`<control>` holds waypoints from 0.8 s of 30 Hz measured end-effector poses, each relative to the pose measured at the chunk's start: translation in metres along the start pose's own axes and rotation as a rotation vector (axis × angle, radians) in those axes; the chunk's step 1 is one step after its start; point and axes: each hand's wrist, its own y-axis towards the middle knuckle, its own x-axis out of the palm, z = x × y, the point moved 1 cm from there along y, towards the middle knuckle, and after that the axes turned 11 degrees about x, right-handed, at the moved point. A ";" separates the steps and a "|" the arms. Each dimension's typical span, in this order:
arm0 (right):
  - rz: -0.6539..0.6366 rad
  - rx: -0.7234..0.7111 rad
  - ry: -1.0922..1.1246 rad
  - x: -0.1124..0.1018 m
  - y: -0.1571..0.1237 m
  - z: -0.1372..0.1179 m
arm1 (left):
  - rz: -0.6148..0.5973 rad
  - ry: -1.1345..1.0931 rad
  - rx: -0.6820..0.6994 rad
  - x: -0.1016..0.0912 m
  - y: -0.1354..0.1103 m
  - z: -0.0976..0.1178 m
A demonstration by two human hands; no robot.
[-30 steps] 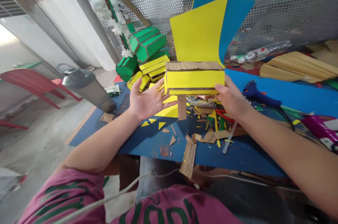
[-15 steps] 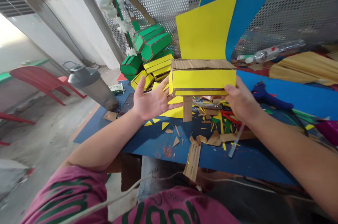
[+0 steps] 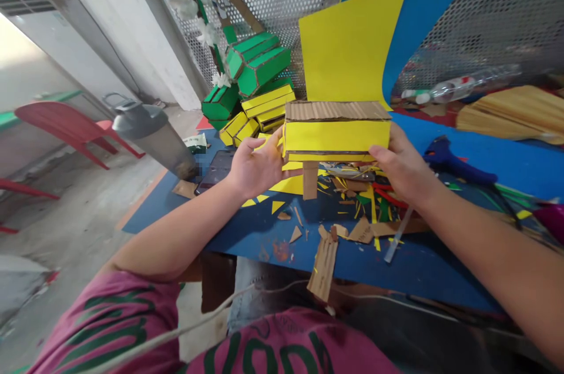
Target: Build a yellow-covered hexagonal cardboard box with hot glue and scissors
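A yellow cardboard box [image 3: 337, 134] with a bare corrugated top is held up above the blue table [image 3: 282, 233], a short cardboard leg [image 3: 309, 179] hanging from its underside. My left hand [image 3: 253, 169] grips the box's left end, fingers curled against it. On the right end my right hand [image 3: 399, 165] is closed round the box, thumb on the front lower edge.
Green and yellow cardboard blocks [image 3: 253, 89] are stacked at the back left. Yellow and blue sheets [image 3: 352, 45] lean on the perforated metal wall. A blue glue gun [image 3: 453, 162], paper scraps, a glue stick [image 3: 396, 236] and a grey bottle [image 3: 152, 136] lie around. Red chairs stand left.
My left hand was open beside the box and has closed onto its left end. The box has stayed nearly in place.
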 end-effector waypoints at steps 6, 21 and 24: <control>0.007 0.017 0.001 -0.002 0.002 0.005 | 0.045 0.012 -0.003 0.001 0.000 0.000; -0.081 0.030 0.029 0.006 -0.003 0.003 | 0.122 0.136 0.055 0.002 0.000 -0.007; -0.121 0.133 0.089 0.006 -0.006 -0.007 | 0.216 0.223 0.071 0.001 0.000 -0.007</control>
